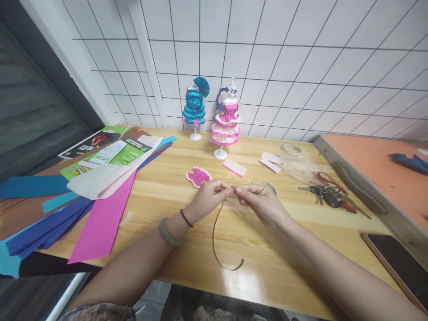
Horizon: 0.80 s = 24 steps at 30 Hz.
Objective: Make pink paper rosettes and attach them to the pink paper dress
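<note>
Over the middle of the wooden table, my left hand point(209, 199) and my right hand point(259, 200) meet at the fingertips, both pinched on a thin strip point(214, 236). The strip hangs from the fingers in a curve, its lower end curled near the front edge. Just behind my left hand lies a small pink ruffled paper piece point(198, 176) with a pale edge. A tape roll point(272, 187) lies partly behind my right hand. Pink-and-white paper pieces point(234, 168) rest farther back. What is between the fingertips is too small to make out fully.
Two small dress forms, one teal point(194, 107) and one pink-and-white point(225, 127), stand at the back, with another partly hidden. Coloured paper point(103, 218) and packets cover the left. Keys point(329, 196), another tape roll point(290, 149) and a phone point(397, 263) lie at the right.
</note>
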{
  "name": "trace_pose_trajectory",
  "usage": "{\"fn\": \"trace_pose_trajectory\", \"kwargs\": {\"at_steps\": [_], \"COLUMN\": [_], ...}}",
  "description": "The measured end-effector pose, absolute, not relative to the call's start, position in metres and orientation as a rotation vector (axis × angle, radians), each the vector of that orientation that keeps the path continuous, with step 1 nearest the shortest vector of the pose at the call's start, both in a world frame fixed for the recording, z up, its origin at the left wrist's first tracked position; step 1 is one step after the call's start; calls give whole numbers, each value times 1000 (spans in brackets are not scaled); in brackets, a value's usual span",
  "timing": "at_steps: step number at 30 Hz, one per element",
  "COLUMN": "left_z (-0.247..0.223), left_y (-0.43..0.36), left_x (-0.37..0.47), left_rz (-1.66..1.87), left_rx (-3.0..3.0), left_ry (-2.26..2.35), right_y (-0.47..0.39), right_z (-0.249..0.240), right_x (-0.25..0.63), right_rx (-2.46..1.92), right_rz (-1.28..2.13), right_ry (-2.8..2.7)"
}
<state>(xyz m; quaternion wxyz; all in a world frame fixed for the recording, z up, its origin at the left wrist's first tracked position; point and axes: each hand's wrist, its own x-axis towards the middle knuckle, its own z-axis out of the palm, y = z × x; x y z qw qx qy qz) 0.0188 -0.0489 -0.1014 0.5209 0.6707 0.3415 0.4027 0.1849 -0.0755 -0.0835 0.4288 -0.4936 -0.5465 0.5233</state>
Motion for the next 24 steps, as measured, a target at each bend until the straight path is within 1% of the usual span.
{"fn": "trace_pose_trajectory", "kwargs": {"at_steps": [4, 8, 11, 13, 15, 20, 22, 24], "left_z": [-98, -99, -100, -100, -98, -93, -94, -99], "left_y": [-52, -51, -49, -47, -43, -18, -3, 10], "left_x": [19, 19, 19, 17, 12, -17, -33, -48], "left_rz": [957, 948, 1017, 1101, 1208, 1582, 1749, 1844], "left_rx": [1706, 1620, 1512, 1494, 1489, 1297, 1214, 1192], "left_ry": [788, 716, 684, 740, 830, 1080, 1132, 1191], "right_y": [-75, -76, -73, -68, -59, -22, -1, 21], "right_z": [-85, -82, -82, -83, -83, -72, -66, -63], "right_x": [184, 182, 184, 190, 200, 237, 253, 266], "right_rx": [-1278, -1249, -1197, -1194, -1220, -1439, -1546, -1604], "right_rz": [1260, 1249, 1315, 1313, 1211, 778, 636, 539], "right_ry": [-1283, -1293, -1280, -1262, -1289, -1570, -1576, -1579]}}
